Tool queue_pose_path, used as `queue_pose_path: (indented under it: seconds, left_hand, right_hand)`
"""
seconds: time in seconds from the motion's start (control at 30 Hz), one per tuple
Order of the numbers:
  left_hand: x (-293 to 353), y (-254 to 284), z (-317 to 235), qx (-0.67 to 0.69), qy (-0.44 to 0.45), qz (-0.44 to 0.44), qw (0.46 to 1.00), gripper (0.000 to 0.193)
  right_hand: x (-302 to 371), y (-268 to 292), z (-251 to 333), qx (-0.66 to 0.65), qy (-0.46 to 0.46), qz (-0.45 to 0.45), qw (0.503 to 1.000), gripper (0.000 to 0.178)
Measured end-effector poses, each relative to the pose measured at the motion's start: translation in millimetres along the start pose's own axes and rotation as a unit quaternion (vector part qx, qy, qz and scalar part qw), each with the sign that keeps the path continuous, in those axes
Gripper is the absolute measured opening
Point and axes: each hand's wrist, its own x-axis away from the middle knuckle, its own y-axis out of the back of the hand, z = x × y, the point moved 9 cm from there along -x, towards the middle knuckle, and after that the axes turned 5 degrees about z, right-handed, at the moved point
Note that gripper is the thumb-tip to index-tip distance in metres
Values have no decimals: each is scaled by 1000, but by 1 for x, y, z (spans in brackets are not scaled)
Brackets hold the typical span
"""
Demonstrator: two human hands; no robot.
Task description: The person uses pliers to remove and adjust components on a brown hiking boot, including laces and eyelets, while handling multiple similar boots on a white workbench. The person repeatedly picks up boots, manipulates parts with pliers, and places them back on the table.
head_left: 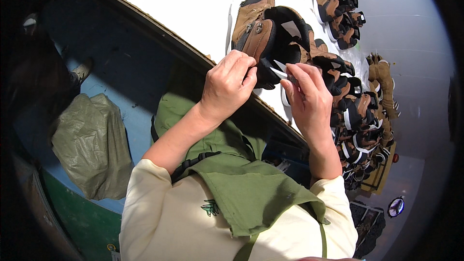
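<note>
So we're looking down at our own two hands working at the edge of a white worktable (193, 0); our left hand (227, 84) is curled with the fingers pressed together, pinching the black padded collar of a brown suede-and-black boot upper with metal lace hooks (263, 29); that upper sits on the table right in front of us, tilted, just above both hands; our right hand (307, 96) is closed around a small pair of pale-bladed snips (280, 70), fingers pinched tight on it, blades poking out toward the left hand and touching or nearly touching the black collar, we can't quite tell which; to the right there's a long row of matching brown and black boot uppers (355, 116) stacked along the table, more of them further up at the top (338, 5); we've got a green apron (246, 188) over a cream short-sleeved shirt (159, 217); down left on the blue floor lies a crumpled grey-green sack (92, 145).
</note>
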Motion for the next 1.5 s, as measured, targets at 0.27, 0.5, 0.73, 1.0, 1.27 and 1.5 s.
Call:
queue_pose_path:
  seconds: [0.27,0.5,0.73,1.0,1.27,1.5]
  left_hand:
    - [0,1,3,12,11,-3,1000,14]
    - [1,1,8,34,26,-5,999,14]
    - [1,6,11,59,50,-25,997,15]
    - [7,35,8,96,39,-100,990,14]
    - [85,53,91,-76,186,95,975,2]
    - [79,25,69,125,312,108,936,30]
  right_hand:
    - [0,1,26,139,66,10,988,35]
    - [-8,-4,41,213,71,39,974,37]
    - [-11,-14,46,263,75,69,960,33]
    - [-17,-7,48,235,98,28,967,26]
    - [-7,8,-21,-123,-101,-4,987,41]
    - [-20,-29,-33,-101,-26,64,992,18]
